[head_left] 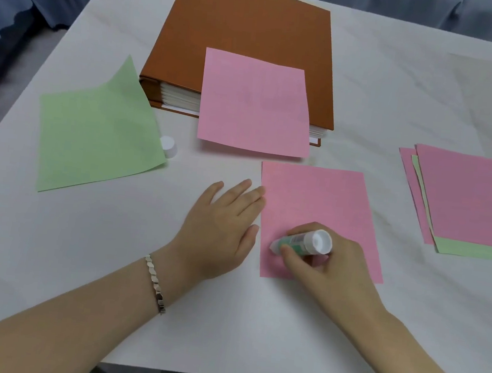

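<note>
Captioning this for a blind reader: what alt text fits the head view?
The right hand holds a glue stick tip-down on a pink sheet on a white table, the left hand flat beside the sheet's left edge. Behind lie a brown binder, a second pink sheet, a green sheet and a white cap.

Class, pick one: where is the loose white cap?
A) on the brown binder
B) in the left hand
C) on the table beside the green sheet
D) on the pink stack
C: the white cap sits on the table at the right edge of the green sheet.
</note>
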Available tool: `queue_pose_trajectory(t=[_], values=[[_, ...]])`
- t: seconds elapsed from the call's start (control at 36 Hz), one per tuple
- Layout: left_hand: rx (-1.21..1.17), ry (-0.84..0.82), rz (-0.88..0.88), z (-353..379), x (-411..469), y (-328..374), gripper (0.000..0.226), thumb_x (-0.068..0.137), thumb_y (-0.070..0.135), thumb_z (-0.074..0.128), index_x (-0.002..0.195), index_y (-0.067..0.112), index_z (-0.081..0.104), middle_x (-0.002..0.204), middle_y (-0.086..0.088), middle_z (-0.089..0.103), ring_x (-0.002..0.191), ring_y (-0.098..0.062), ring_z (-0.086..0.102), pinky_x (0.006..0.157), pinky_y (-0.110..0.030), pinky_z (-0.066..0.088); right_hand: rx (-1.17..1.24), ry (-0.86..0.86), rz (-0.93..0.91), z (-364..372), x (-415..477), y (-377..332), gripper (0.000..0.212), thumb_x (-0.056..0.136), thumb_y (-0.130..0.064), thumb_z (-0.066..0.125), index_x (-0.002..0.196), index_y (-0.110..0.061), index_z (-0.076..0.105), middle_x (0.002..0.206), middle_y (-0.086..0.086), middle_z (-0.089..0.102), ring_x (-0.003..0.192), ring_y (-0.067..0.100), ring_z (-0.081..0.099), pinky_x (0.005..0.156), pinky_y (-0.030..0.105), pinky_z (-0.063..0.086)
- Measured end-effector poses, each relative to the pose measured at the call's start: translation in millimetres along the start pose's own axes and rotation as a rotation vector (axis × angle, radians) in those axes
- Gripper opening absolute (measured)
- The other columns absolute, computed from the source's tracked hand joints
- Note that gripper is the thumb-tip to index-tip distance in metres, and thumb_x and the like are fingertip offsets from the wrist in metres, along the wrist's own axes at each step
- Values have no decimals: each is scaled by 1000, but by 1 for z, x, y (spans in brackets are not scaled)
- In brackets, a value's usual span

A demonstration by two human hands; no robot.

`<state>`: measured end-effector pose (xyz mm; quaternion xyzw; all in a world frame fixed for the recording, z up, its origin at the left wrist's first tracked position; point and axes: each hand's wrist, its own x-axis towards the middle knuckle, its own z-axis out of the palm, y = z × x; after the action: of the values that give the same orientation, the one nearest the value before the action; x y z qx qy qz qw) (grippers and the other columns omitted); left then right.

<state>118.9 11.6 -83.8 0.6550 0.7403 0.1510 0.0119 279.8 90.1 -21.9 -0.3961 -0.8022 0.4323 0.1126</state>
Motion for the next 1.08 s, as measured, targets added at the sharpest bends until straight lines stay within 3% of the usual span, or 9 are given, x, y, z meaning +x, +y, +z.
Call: queue_pose_trajectory(t=[0.11, 0.31, 0.44, 0.53, 0.58, 0.72, 0.83, 0.97, 1.08], values=[[15, 21, 38, -1, 1, -3, 45, 86, 26, 37, 115, 6, 65, 126, -7, 61, 118, -26, 56, 94, -46, 44, -60, -20, -10, 7, 3, -1, 4, 73, -17, 66, 75, -20, 67, 69, -7, 66, 64, 9, 56, 59, 23, 46], [17, 14, 47, 2, 0, -5, 51, 84, 40, 43, 116, 6, 65, 128, -7, 60, 121, -25, 54, 94, -47, 44, -135, -18, -76, 12, -8, 5, 4, 71, -28, 67, 75, -26, 66, 66, -11, 64, 66, 9, 56, 57, 20, 44], [6, 7, 37, 1, -2, -4, 55, 82, 45, 44, 117, 7, 65, 130, -6, 59, 123, -24, 53, 97, -47, 42, -114, -75, -73, 9, -15, 3, 27, 64, -47, 51, 76, -27, 65, 65, -10, 63, 64, 9, 56, 57, 23, 45], [-6, -2, 16, 0, -2, -3, 57, 82, 47, 43, 118, 8, 64, 132, -5, 57, 124, -23, 51, 99, -47, 41, -115, -155, -55, 2, -15, 2, 7, 68, -31, 64, 73, -26, 66, 66, -7, 65, 60, 10, 55, 55, 26, 46], [-15, -2, 10, 0, -3, -2, 58, 82, 48, 43, 118, 8, 64, 132, -5, 57, 125, -23, 51, 100, -48, 40, -75, -144, -55, -4, -14, 1, 1, 68, -26, 67, 69, -25, 66, 68, -7, 66, 57, 8, 54, 50, 19, 42], [-2, -11, 10, 0, -3, -2, 61, 80, 50, 43, 119, 8, 63, 132, -5, 57, 125, -23, 51, 100, -48, 40, 7, -13, 31, -14, -3, 4, 7, 73, -16, 69, 74, -23, 69, 71, -12, 67, 59, 2, 56, 54, 12, 42], [4, -13, 11, -1, -2, -1, 61, 81, 50, 42, 119, 7, 64, 132, -5, 57, 124, -24, 51, 99, -50, 40, -58, -35, 53, -11, 0, 7, 9, 74, -17, 69, 76, -26, 68, 70, -12, 67, 64, 5, 58, 59, 21, 47], [14, -27, 6, -2, -2, -2, 62, 80, 50, 41, 118, 7, 64, 132, -5, 57, 124, -24, 52, 99, -50, 40, -110, -52, 24, -9, -9, 9, 14, 70, -18, 71, 72, -30, 64, 72, -18, 63, 63, 3, 56, 54, 16, 42], [28, -42, 3, -3, -2, -2, 62, 80, 51, 40, 119, 9, 64, 132, -4, 57, 124, -23, 52, 99, -50, 40, -87, -111, 20, -14, -17, 9, 13, 70, -12, 72, 68, -24, 66, 72, -16, 63, 57, 3, 53, 51, 14, 40]])
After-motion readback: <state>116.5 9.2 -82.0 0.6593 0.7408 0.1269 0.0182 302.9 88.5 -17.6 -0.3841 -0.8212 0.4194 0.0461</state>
